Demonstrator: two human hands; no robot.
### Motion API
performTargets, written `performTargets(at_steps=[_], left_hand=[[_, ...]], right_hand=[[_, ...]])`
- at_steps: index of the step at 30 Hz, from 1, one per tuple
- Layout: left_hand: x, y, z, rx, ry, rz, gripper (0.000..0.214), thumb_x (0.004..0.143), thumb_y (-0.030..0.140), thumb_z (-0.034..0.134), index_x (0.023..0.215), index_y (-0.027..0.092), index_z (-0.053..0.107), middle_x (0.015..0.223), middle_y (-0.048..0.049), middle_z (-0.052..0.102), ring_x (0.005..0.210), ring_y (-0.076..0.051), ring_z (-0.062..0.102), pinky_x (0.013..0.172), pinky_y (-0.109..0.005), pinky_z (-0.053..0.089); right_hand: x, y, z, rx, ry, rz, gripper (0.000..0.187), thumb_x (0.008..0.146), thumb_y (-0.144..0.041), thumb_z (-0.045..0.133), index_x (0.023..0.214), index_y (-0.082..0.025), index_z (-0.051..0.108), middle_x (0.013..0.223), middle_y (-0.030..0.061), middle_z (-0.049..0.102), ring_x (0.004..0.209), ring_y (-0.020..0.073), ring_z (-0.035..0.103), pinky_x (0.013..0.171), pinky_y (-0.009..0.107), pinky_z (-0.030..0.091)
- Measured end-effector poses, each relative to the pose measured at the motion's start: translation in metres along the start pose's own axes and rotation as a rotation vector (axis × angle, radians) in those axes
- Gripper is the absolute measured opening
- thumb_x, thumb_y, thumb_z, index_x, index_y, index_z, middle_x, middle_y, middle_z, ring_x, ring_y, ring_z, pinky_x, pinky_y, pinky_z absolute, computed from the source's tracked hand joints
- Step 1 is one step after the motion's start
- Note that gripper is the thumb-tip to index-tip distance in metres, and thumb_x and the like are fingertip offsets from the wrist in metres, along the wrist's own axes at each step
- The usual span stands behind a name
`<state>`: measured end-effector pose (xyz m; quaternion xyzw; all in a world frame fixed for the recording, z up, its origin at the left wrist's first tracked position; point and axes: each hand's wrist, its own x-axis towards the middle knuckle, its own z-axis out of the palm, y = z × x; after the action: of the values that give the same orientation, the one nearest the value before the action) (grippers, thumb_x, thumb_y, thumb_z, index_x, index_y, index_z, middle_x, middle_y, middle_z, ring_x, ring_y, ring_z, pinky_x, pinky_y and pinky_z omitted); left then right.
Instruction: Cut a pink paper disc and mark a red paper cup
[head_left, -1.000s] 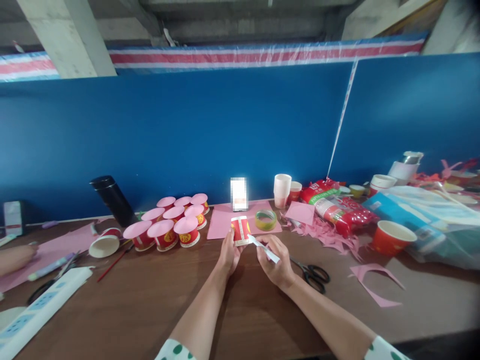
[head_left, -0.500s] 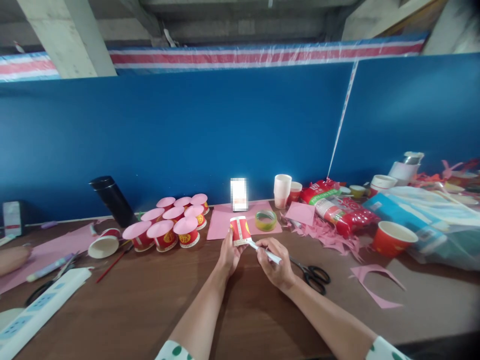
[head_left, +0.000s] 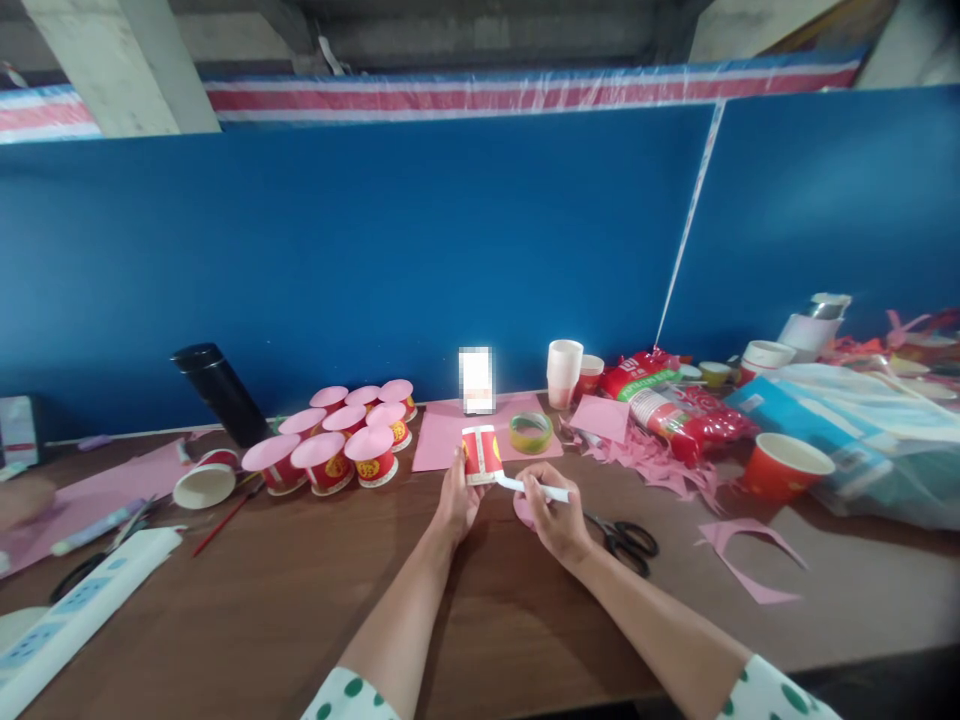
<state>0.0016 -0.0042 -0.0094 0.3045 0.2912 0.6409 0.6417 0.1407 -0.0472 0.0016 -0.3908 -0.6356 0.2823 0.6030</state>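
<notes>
My left hand (head_left: pixel 457 495) grips a small red paper cup (head_left: pixel 480 453), turned bottom up, over the brown table (head_left: pixel 262 610). My right hand (head_left: pixel 553 513) is closed around a white stick-shaped tool (head_left: pixel 534 488) whose tip touches the cup's lower rim. A pink paper piece (head_left: pixel 520 510) lies under the right hand. Black scissors (head_left: pixel 626 540) rest just right of that hand. A roll of green tape (head_left: pixel 531 432) sits on a pink sheet (head_left: pixel 442 440) behind the cup.
Several upturned red cups with pink tops (head_left: pixel 330 445) cluster at left by a black flask (head_left: pixel 217 393). A white power strip (head_left: pixel 67 620) lies front left. Cup stacks (head_left: pixel 564 373), pink scraps (head_left: pixel 652 465), a red cup (head_left: pixel 784 467) and plastic bags (head_left: pixel 862 430) crowd the right. Another person's hand (head_left: pixel 22 498) shows far left.
The white tool has swung from pointing up-left to lying nearly level against the cup's rim. The view has shifted slightly downward. My left hand keeps holding the cup.
</notes>
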Motion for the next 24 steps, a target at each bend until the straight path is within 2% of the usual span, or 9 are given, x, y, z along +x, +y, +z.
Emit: performTargets(at_steps=[7,17,20,24], left_hand=[[0.0005,-0.0011,-0.0005,0.012,0.012,-0.005,0.043,0.074,0.054,0.053,0.094,0.016,0.058,0.083,-0.0043,0.065,0.077,-0.017,0.060,0.075,-0.031,0.046],[-0.0024,0.0019,0.0032,0.031,-0.007,-0.001,0.042,0.074,0.052,0.054,0.094,0.015,0.059,0.087,-0.0061,0.064,0.086,-0.019,0.060,0.076,-0.032,0.046],[-0.0022,0.0017,0.0029,0.036,-0.008,-0.001,0.041,0.074,0.052,0.054,0.093,0.016,0.059,0.087,-0.0055,0.064,0.085,-0.018,0.059,0.075,-0.031,0.046],[-0.0004,0.0006,0.0008,0.011,-0.006,-0.009,0.040,0.074,0.052,0.054,0.094,0.017,0.059,0.087,-0.0049,0.065,0.084,-0.018,0.060,0.075,-0.031,0.046]], right_hand=[[0.0000,0.0019,-0.0005,-0.025,0.011,-0.038,0.026,0.085,-0.037,0.046,0.071,-0.017,0.056,0.049,-0.0015,0.052,0.042,0.0105,0.047,0.038,0.020,0.034],[0.0006,-0.0029,-0.0014,-0.100,-0.033,-0.055,0.020,0.085,-0.030,0.047,0.071,-0.017,0.054,0.056,-0.0009,0.054,0.046,0.0098,0.046,0.044,0.020,0.036],[0.0002,-0.0045,-0.0009,-0.071,-0.013,-0.052,0.020,0.085,-0.029,0.047,0.072,-0.017,0.055,0.061,0.0001,0.055,0.049,0.0098,0.046,0.047,0.021,0.037],[0.0003,-0.0026,-0.0004,0.029,0.027,0.000,0.022,0.087,-0.032,0.044,0.075,-0.017,0.053,0.054,-0.0020,0.051,0.043,0.0092,0.044,0.043,0.021,0.034]])
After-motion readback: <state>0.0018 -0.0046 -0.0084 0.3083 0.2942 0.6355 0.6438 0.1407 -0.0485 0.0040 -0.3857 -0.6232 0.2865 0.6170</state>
